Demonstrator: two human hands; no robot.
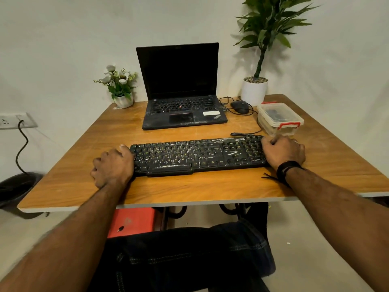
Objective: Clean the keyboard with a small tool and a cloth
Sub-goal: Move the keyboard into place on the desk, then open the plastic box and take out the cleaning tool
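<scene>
Keyboard lies on table, gripped at both ends by left hand & right hand, fingers curled round edges. No tool/cloth seen; cleaning judged not yet begun.

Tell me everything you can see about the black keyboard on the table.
The black plastic keyboard with yellowish key legends lies flat near the front of the wooden table, with clear film over its keys. The left hand grips its left end and the right hand its right end. A black cable leaves its rear edge.
</scene>
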